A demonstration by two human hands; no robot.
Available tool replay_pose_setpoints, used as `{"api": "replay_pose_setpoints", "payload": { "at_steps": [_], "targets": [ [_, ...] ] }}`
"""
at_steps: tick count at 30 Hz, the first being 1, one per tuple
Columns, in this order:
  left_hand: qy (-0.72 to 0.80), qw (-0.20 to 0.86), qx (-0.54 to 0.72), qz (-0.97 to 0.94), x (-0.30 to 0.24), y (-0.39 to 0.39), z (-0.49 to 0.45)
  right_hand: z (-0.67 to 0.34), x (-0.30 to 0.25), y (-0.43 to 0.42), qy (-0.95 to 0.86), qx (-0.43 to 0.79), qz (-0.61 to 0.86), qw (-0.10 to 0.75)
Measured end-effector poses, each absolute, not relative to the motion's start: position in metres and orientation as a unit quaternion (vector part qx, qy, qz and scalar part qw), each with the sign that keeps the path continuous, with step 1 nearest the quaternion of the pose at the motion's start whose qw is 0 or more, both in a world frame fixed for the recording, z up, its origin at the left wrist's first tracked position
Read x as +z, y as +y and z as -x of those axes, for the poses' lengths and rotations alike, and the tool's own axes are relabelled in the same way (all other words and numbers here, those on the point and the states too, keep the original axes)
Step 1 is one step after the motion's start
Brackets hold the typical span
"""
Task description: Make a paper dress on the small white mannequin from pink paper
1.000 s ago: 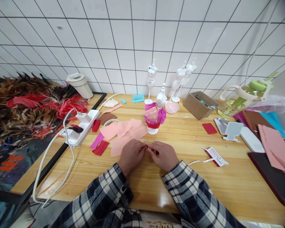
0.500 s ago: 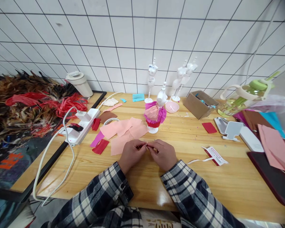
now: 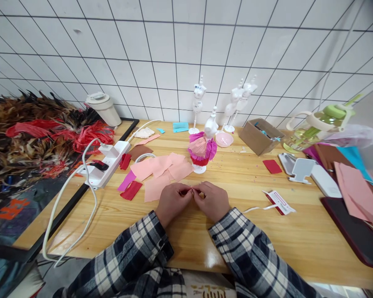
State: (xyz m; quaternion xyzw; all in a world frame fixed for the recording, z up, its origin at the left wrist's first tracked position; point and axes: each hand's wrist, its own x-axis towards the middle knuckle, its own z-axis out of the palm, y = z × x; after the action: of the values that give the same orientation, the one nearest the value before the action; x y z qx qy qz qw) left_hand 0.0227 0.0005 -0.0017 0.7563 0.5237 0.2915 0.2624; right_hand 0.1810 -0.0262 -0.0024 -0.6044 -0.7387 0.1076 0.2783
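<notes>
My left hand and my right hand rest together on the wooden table, fingertips pinched against each other around a tiny pale item that I cannot make out. Just beyond them lie pink paper pieces. A small white mannequin wearing a pink, magenta and red fringed skirt stands behind the paper. Both sleeves are plaid.
A white power strip with cables lies at left, beside feathers. Bare white mannequins, a pink bowl, a cardboard box, a red square, a tape dispenser and coloured sheets sit to the right.
The two hands have drawn slightly closer together, fingertips still pinched. The view shifted a little; nothing else on the table moved.
</notes>
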Motion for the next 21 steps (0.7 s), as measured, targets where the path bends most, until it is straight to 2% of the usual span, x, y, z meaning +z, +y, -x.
{"api": "replay_pose_setpoints", "payload": {
  "at_steps": [6, 11, 14, 17, 21],
  "targets": [
    [0.517, 0.287, 0.303, -0.747, -0.004, 0.001, -0.024, -0.179, -0.002, -0.024, -0.706, 0.157, 0.629, 0.285],
    [0.514, 0.3, 0.326, -0.735, -0.007, 0.002, -0.024, -0.177, -0.001, -0.023, -0.661, 0.217, 0.628, 0.349],
    [0.494, 0.355, 0.349, -0.712, -0.004, 0.002, -0.023, -0.179, -0.004, -0.018, -0.562, 0.319, 0.638, 0.419],
    [0.411, 0.438, 0.393, -0.696, 0.002, 0.002, -0.021, -0.185, -0.008, -0.011, -0.461, 0.405, 0.64, 0.463],
    [0.343, 0.524, 0.417, -0.658, 0.004, 0.002, -0.017, -0.19, -0.014, -0.005, -0.44, 0.392, 0.651, 0.479]
  ]
}}
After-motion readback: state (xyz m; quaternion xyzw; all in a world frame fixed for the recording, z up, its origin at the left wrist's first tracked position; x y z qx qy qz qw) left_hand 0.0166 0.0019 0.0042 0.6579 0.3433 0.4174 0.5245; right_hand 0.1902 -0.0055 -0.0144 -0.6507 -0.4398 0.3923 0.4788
